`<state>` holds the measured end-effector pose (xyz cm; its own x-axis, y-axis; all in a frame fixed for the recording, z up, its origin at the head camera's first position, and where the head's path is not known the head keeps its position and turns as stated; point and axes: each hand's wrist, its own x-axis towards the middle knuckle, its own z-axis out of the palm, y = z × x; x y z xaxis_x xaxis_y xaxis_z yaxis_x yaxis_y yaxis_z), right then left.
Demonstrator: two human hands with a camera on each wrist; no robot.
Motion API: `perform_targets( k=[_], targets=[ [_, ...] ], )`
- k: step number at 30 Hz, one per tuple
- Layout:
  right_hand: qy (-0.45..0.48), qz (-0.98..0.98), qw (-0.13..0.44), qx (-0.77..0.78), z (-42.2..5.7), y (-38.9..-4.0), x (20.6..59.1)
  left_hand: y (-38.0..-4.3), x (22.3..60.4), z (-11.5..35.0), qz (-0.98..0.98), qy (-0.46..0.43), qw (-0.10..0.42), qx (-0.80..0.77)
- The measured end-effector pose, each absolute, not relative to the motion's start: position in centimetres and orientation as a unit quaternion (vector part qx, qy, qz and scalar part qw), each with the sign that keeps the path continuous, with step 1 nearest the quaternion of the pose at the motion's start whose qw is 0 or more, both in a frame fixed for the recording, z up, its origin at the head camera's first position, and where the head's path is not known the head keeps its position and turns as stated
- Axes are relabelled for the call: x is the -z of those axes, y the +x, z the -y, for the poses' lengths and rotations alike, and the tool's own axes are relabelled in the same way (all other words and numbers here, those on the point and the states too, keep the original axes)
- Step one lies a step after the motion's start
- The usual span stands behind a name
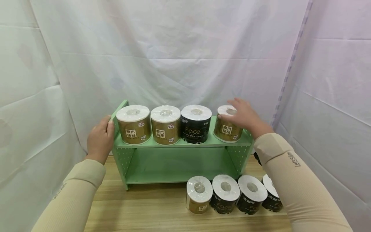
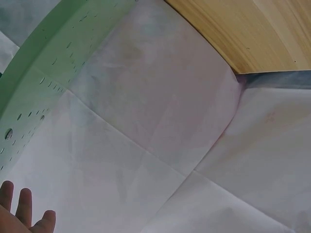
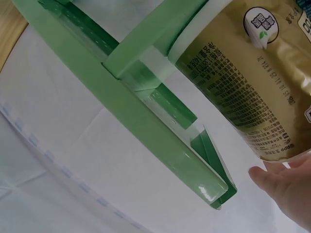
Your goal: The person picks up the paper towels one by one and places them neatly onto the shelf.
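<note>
My right hand [image 1: 242, 116] is over the top of a gold-wrapped toilet paper roll [image 1: 227, 130] at the right end of a green shelf [image 1: 178, 162]. Its thumb lies at the roll's upper left edge, and the other fingers extend behind the top. In the right wrist view those fingertips [image 3: 260, 177] reach past the rim of the gold roll without curling round it. At the shelf's left side panel [image 1: 119, 109] my left hand [image 1: 101, 137] touches the front edge. Three of its fingers [image 2: 24, 206] are spread in the left wrist view; its thumb is hidden there.
Two gold rolls [image 1: 134, 127] and a black roll [image 1: 196, 127] stand on the upper shelf, with a gap before the right-hand gold roll. In front, on the wooden table [image 1: 139, 209], stand a gold roll [image 1: 198, 196] and several black rolls [image 1: 224, 196]. White cloth [image 1: 174, 64] hangs around.
</note>
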<state>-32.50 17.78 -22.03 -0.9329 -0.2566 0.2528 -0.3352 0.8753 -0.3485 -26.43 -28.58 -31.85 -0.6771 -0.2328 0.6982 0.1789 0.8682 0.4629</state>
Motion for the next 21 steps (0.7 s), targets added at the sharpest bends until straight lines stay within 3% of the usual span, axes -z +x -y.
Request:
perform_targets(
  k=[21],
  targets=[
    [0.192,0.917,0.291,-0.193,-18.4,-29.2,24.8,-26.2,31.7,28.5,0.877,0.011,0.406,0.257]
  ],
)
